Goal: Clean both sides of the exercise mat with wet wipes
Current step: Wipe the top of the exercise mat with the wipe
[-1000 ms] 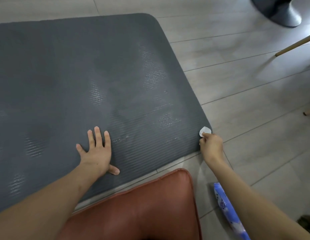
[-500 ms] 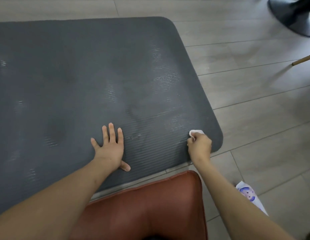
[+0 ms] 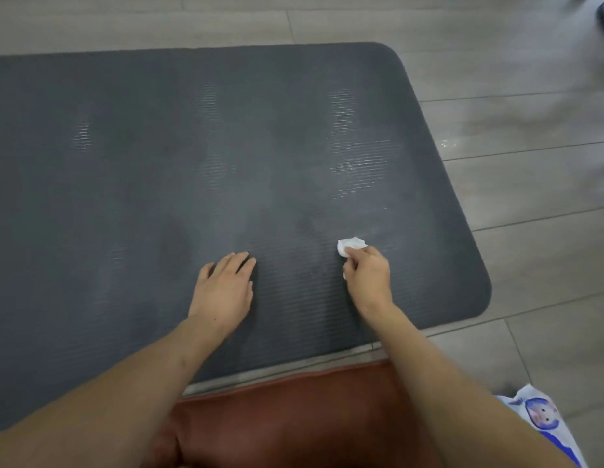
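Lying flat on the grey plank floor [image 3: 530, 136], the dark grey ribbed mat [image 3: 192, 146] fills most of the view and shows shiny damp streaks near its right end. The right hand [image 3: 366, 275] pinches a crumpled white wipe [image 3: 350, 246] in curled fingers and holds it against the mat near the near right corner, while the left hand [image 3: 224, 287] rests palm down with fingers straight, just to its left. A reddish-brown cushion [image 3: 293, 417] sits at the mat's near edge, with a blue-and-white wipes pack [image 3: 543, 417] on the floor beside it.
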The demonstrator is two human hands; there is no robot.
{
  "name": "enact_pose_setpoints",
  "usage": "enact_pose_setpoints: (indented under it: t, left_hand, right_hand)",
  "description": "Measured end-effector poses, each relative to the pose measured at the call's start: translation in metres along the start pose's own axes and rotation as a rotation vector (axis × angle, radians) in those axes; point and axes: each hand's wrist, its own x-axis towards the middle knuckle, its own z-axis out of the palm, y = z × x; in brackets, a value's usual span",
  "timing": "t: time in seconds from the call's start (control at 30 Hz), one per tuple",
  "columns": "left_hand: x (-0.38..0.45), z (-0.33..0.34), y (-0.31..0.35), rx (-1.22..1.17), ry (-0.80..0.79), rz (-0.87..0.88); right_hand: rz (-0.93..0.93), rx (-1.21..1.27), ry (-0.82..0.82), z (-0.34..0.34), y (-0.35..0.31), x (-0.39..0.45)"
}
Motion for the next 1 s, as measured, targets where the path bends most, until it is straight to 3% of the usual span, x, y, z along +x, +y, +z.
enact_pose_setpoints:
  t: [0.1,0.23,0.3,0.43,0.53,0.73,1.0]
  left_hand:
    - [0.001,0.005,-0.004,-0.029,0.048,0.016]
    - [0.004,0.007,-0.008,-0.085,0.140,0.003]
    - [0.010,0.003,-0.011,-0.111,0.185,-0.010]
    - [0.032,-0.012,-0.021,-0.141,0.253,-0.055]
    - [0.059,-0.027,-0.034,-0.162,0.306,-0.089]
    - [0.134,-0.063,-0.076,-0.168,0.404,-0.154]
    - [0.222,-0.086,-0.145,-0.284,0.541,-0.328]
  right_hand:
    - [-0.136,0.027,-0.043,0.026,-0.023,-0.030]
    - [-0.501,0.058,-0.448,0.025,-0.038,-0.069]
    - [-0.541,0.040,-0.556,0.018,-0.040,-0.067]
    - [-0.298,0.180,-0.271,0.013,-0.053,-0.030]
    - [-0.179,0.261,-0.155,0.017,-0.090,0.019]
    - [-0.232,0.308,0.025,0.054,-0.165,0.137]
    - [-0.155,0.345,0.184,0.121,-0.229,0.241]
